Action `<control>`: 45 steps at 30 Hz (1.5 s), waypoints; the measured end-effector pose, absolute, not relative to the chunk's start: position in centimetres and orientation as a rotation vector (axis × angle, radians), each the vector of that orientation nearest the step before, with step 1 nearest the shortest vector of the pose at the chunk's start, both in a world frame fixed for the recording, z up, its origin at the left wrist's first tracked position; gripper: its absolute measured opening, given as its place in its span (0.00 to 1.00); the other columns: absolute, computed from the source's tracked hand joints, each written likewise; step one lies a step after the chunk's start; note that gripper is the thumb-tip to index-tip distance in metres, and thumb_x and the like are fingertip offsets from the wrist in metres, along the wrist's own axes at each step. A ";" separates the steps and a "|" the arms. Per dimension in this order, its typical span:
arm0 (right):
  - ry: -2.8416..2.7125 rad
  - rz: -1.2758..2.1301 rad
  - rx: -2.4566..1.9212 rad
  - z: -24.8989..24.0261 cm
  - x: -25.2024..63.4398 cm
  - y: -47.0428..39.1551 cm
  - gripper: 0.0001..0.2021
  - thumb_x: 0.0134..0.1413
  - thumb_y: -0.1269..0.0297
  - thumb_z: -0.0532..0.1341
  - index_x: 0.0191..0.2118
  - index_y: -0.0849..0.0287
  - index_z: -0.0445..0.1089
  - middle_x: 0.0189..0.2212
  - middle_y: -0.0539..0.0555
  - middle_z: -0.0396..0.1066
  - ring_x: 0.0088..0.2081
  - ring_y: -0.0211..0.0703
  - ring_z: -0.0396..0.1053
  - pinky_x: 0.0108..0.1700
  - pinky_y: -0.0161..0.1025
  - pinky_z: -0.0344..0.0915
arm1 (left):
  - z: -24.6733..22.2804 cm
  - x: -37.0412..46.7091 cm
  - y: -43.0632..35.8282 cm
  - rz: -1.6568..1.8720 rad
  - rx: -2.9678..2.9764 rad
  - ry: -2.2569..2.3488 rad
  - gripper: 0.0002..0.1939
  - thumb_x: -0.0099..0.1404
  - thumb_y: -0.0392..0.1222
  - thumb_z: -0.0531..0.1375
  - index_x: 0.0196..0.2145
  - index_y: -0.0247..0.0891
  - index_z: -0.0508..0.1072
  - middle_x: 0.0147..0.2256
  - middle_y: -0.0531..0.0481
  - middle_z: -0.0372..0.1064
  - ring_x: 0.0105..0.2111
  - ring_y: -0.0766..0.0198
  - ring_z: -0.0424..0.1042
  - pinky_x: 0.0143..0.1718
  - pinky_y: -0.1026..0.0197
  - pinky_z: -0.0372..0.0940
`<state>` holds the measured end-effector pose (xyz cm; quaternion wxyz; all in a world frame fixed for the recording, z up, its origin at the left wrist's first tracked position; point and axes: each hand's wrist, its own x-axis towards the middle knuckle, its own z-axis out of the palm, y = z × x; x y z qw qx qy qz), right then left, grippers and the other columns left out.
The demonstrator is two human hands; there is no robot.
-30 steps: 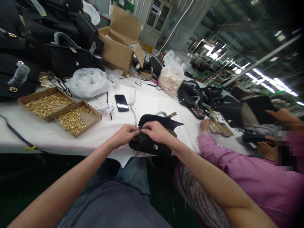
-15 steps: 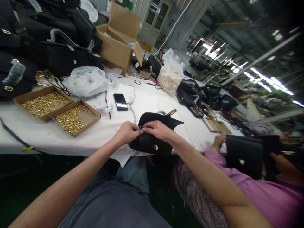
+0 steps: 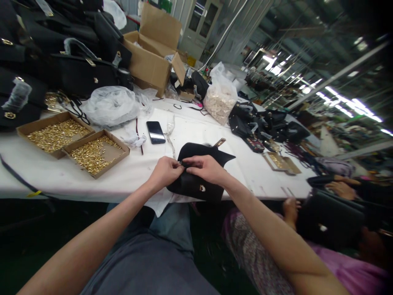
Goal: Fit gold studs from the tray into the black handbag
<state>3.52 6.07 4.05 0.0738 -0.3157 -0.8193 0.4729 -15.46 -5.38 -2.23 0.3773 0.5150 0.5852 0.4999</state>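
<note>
A black handbag [image 3: 187, 186] lies at the table's near edge with its flap raised and a small metal clasp on its front. A gold-coloured metal piece stands out at the far end of the flap. At the bag's left end, my left hand [image 3: 166, 174] is closed, thumb and fingertips pinching its edge. My right hand [image 3: 207, 169] reaches over the bag to meet it, fingers bent toward the thumb at the same spot. Whatever small part lies between the right fingertips is hidden.
Cardboard trays of small gold-coloured fittings [image 3: 95, 157] stand left, near a phone [image 3: 155, 132]. Behind are a plastic bag [image 3: 110, 105], a carton [image 3: 147, 65] and stacked black handbags [image 3: 82, 76]. On the right, a co-worker handles another black bag [image 3: 331, 217].
The fingers of my right hand have loosened and lifted slightly from the left fingertips. The flap has shifted a little. The co-worker's bag has moved lower and turned.
</note>
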 end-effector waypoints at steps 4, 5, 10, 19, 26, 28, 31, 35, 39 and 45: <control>-2.389 1.209 -0.930 3.3 3.7 5.1 0.17 0.60 0.65 0.69 0.54 0.59 0.82 0.47 0.56 0.85 0.45 0.46 0.83 0.54 0.43 0.79 | -2.5 -15.1 -5.1 1.335 1.307 1.514 0.18 0.65 0.47 0.63 0.21 0.36 0.71 0.20 0.53 0.59 0.24 0.65 0.61 0.26 0.60 0.49; -2.394 1.182 -0.918 3.2 3.7 5.0 0.16 0.60 0.65 0.68 0.53 0.59 0.83 0.46 0.55 0.85 0.44 0.45 0.83 0.52 0.42 0.79 | -2.6 -15.1 -5.1 1.332 1.295 1.514 0.17 0.65 0.47 0.63 0.21 0.36 0.72 0.20 0.53 0.60 0.24 0.64 0.62 0.26 0.60 0.49; -2.442 1.209 -0.872 3.4 3.2 5.0 0.14 0.60 0.65 0.66 0.49 0.60 0.83 0.42 0.54 0.85 0.41 0.44 0.82 0.46 0.39 0.77 | -2.8 -15.2 -5.2 1.242 1.183 1.570 0.12 0.64 0.47 0.65 0.31 0.35 0.82 0.24 0.49 0.73 0.27 0.59 0.71 0.27 0.60 0.54; -2.423 1.583 -1.019 3.5 2.2 7.3 0.20 0.49 0.70 0.69 0.50 0.61 0.75 0.33 0.52 0.82 0.32 0.39 0.76 0.35 0.33 0.66 | -2.7 -14.4 -6.4 1.338 1.386 1.513 0.15 0.69 0.42 0.59 0.25 0.35 0.74 0.21 0.55 0.58 0.25 0.65 0.59 0.27 0.58 0.46; -2.542 1.290 -1.127 3.7 2.2 7.6 0.14 0.47 0.66 0.73 0.40 0.59 0.74 0.28 0.48 0.77 0.30 0.39 0.73 0.31 0.34 0.64 | -3.4 -14.1 -6.4 1.351 1.413 1.496 0.16 0.69 0.43 0.60 0.24 0.36 0.70 0.22 0.55 0.56 0.26 0.65 0.60 0.29 0.58 0.48; -2.541 1.222 -1.150 3.7 2.3 7.5 0.14 0.47 0.66 0.74 0.40 0.59 0.74 0.28 0.49 0.78 0.30 0.40 0.75 0.32 0.34 0.65 | -3.4 -14.1 -6.3 1.356 1.421 1.503 0.16 0.69 0.43 0.60 0.24 0.36 0.69 0.22 0.55 0.56 0.26 0.65 0.60 0.29 0.58 0.48; -2.496 1.177 -1.154 3.6 2.6 7.2 0.15 0.47 0.64 0.76 0.40 0.59 0.76 0.32 0.52 0.81 0.34 0.43 0.78 0.36 0.37 0.71 | -3.4 -14.2 -6.3 1.374 1.406 1.499 0.16 0.69 0.44 0.60 0.23 0.37 0.68 0.22 0.55 0.54 0.26 0.65 0.59 0.29 0.58 0.48; -2.371 1.248 -1.137 3.1 3.2 6.9 0.16 0.50 0.61 0.77 0.43 0.59 0.77 0.37 0.54 0.83 0.39 0.46 0.82 0.45 0.41 0.76 | -3.7 -14.3 -6.2 1.413 1.365 1.458 0.16 0.67 0.45 0.60 0.23 0.37 0.67 0.23 0.55 0.54 0.26 0.65 0.58 0.29 0.59 0.48; -2.465 0.989 -1.167 3.6 3.5 6.6 0.14 0.52 0.56 0.77 0.40 0.57 0.80 0.36 0.53 0.83 0.39 0.48 0.81 0.45 0.42 0.75 | -4.1 -14.5 -5.8 1.424 1.342 1.416 0.15 0.67 0.46 0.61 0.24 0.37 0.70 0.23 0.55 0.57 0.27 0.65 0.59 0.29 0.60 0.49; -2.695 0.480 -1.204 7.0 3.1 5.1 0.10 0.57 0.52 0.74 0.40 0.49 0.82 0.38 0.54 0.85 0.39 0.54 0.82 0.43 0.47 0.73 | -4.7 -14.3 -5.8 1.457 1.251 1.405 0.12 0.63 0.46 0.62 0.26 0.36 0.75 0.22 0.54 0.61 0.25 0.64 0.60 0.27 0.59 0.49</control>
